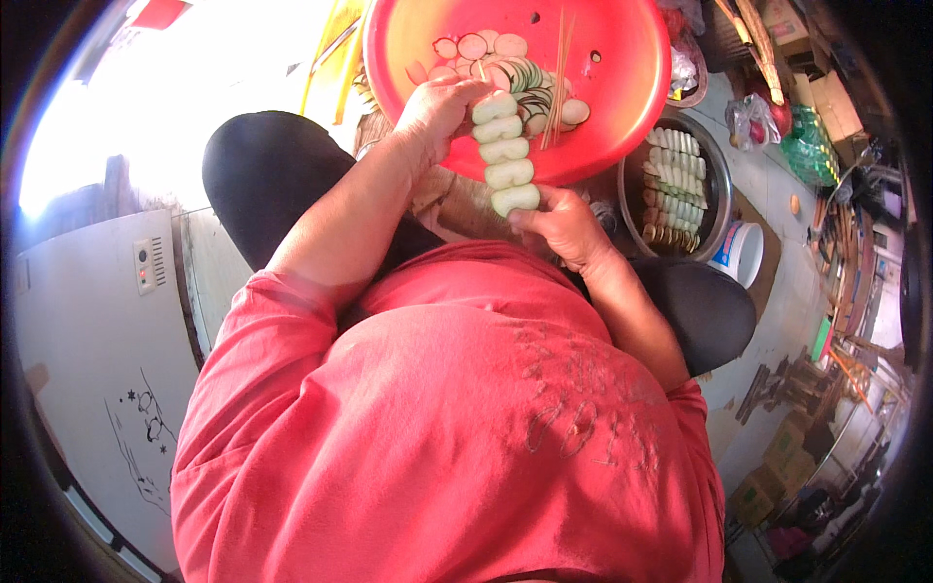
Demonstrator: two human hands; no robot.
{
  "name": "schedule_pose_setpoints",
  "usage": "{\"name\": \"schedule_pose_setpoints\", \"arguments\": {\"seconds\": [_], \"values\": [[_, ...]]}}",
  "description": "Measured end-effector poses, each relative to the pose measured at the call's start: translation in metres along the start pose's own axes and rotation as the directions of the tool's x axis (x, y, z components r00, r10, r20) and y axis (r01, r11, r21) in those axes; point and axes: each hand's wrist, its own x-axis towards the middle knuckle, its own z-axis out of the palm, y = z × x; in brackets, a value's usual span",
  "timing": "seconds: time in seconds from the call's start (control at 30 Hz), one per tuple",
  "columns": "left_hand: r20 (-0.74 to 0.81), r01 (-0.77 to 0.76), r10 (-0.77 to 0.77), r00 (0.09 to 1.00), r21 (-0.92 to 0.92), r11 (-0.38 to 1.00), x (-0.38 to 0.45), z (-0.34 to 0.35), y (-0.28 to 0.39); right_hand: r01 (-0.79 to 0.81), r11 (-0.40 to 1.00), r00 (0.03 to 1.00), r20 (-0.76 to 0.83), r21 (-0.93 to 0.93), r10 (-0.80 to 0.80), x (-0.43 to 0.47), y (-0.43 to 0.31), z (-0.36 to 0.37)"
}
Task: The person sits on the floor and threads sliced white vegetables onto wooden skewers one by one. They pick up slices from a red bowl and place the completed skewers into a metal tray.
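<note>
Between my hands is a bamboo skewer threaded with several folded pale vegetable slices (506, 151), perhaps eggplant. My left hand (439, 111) grips its upper end, where a bit of stick shows above the fingers. My right hand (565, 222) pinches the lowest folded slice between thumb and fingers. Both hands are at the near edge of a large red plastic basin (627, 95). Inside the basin lie loose round slices (510, 46) with dark rims, some in overlapping rows. Several bare bamboo skewers (558, 87) lie across the slices on the right.
Right of the basin, a round metal basin (721, 171) holds rows of filled skewers (674, 182). A white bucket (745, 251) stands behind my right knee. Green plastic bottles (810, 149), a corn broom (762, 58) and cardboard boxes (834, 109) are farther right. A white appliance (95, 350) stands left.
</note>
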Motion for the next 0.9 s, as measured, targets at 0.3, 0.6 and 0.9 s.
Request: {"name": "schedule_pose_setpoints", "arguments": {"seconds": [0.3,0.6,0.9], "values": [[-0.119,-0.008,0.078,0.990,0.501,0.865,0.062,-0.009,0.003,-0.014,0.993,0.981,-0.190,0.119,0.037,0.000,0.001,-0.016],[-0.141,0.014,0.112,0.984,0.678,0.735,0.074,-0.001,-0.007,-0.011,0.988,0.965,-0.257,0.152,0.050,-0.006,0.005,-0.022],[0.135,-0.162,0.099,0.986,0.927,0.340,0.040,0.001,-0.019,0.003,0.989,0.971,-0.237,0.146,0.032,0.000,0.006,-0.020]]}}
